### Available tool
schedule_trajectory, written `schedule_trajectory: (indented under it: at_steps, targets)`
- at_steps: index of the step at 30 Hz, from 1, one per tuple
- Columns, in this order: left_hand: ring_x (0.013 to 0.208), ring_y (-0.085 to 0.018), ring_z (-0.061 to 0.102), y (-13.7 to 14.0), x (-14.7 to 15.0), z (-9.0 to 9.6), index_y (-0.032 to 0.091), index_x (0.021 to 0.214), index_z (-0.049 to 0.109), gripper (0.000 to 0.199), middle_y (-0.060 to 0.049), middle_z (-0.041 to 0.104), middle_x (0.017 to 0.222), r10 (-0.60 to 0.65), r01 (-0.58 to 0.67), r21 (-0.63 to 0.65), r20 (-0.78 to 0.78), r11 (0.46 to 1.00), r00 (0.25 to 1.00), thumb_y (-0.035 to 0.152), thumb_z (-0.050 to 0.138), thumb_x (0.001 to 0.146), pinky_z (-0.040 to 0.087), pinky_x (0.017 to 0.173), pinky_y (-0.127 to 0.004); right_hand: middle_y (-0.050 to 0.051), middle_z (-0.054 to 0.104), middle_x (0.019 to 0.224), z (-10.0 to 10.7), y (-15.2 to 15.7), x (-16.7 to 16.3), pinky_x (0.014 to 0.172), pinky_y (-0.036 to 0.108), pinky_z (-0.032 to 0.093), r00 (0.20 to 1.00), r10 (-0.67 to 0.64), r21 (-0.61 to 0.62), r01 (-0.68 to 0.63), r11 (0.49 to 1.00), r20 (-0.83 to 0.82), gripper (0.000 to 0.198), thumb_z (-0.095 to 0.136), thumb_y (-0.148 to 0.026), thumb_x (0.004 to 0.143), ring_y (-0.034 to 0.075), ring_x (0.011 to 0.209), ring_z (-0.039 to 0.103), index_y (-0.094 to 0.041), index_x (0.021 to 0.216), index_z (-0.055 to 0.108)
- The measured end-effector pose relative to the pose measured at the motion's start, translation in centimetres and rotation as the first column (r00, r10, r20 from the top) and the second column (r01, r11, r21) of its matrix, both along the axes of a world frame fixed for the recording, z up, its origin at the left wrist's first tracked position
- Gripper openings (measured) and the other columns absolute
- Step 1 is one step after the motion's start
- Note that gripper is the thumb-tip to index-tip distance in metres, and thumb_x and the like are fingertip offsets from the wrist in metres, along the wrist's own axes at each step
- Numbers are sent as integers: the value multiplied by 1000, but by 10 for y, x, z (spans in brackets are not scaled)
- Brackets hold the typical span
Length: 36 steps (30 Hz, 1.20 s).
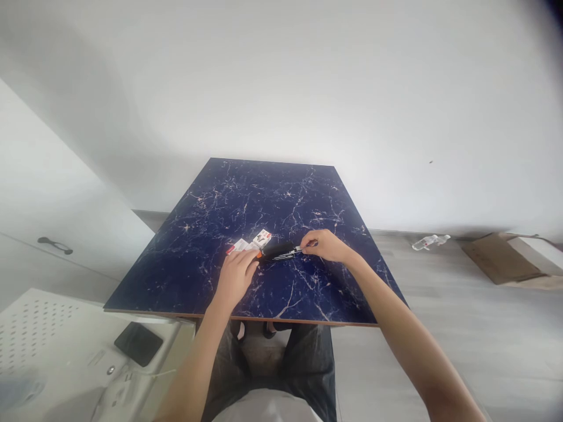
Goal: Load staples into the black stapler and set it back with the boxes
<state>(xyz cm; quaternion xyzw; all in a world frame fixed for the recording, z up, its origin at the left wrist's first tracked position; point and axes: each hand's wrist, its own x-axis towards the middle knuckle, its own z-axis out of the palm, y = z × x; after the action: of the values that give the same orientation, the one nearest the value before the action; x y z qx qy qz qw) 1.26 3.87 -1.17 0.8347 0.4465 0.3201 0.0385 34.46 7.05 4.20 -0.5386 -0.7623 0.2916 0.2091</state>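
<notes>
A slim black pouch-like thing [278, 251] lies on the dark blue table, with several thin silvery sticks along its near side. At its left end my left hand [238, 274] is closed, thumb toward me; a bit of orange shows by the fingertips. My right hand [324, 245] pinches a thin silvery stick [298, 249] at the pouch's right end, thumb and forefinger together. Just beyond my left fingers sits a small white box with red and black print [262, 237]. Another white and red box [240, 244] is partly covered by those fingers.
The blue marbled table [264, 193] stands against a white wall. On the left are a white cabinet with a dark handle [55, 245] and a white surface with a black flat device [138, 343]. Clear plastic bottles [428, 242] and a cardboard box [497, 258] lie on the floor at right.
</notes>
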Motion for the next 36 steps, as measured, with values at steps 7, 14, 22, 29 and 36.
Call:
schedule_trajectory:
  at_steps: [7, 14, 22, 29, 36]
  targets:
    - [117, -29, 65, -1, 0, 2, 24, 131, 64, 29, -8, 73, 127, 1, -1, -7, -6, 1000, 1000, 28, 55, 103, 50, 101, -47, -1, 77, 98, -2, -2, -1, 84, 32, 54, 1000, 20, 8, -20, 1000, -14, 9, 71, -26, 82, 19, 85, 70, -27, 85, 80]
    - [117, -29, 65, -1, 0, 2, 25, 131, 64, 30, -8, 73, 127, 2, -2, -10, -2, 1000, 1000, 27, 55, 103, 50, 100, -48, 0, 77, 97, 0, -2, -2, 84, 33, 54, 1000, 27, 26, -27, 999, -4, 9, 71, -25, 82, 19, 84, 70, -27, 85, 79]
    - [117, -31, 64, -1, 1, 3, 25, 130, 65, 31, -8, 74, 124, 1, 0, -24, 16, 1000, 1000, 27, 62, 99, 48, 104, -49, 5, 77, 107, -14, -27, -13, 87, 36, 59, 976, -204, 134, 212, 968, -76, 19, 73, -28, 84, 21, 87, 73, -26, 103, 77]
    - [114, -34, 63, 2, 5, 0, 24, 137, 63, 47, -11, 75, 114, 61, -61, -59, -1, 996, 998, 25, 74, 91, 51, 102, -52, 3, 79, 97, -31, -52, -35, 92, 40, 58, 842, -495, 32, 513, 858, -214, 13, 64, -34, 89, 24, 94, 76, -27, 96, 72]
    - [114, -33, 62, 4, 4, 0, 24, 139, 62, 53, -11, 75, 112, 58, -58, -81, 10, 995, 998, 23, 77, 88, 52, 102, -50, 1, 79, 97, -31, -58, -58, 86, 35, 56, 834, -481, 48, 511, 858, -270, 10, 58, -28, 87, 22, 90, 76, -26, 90, 66]
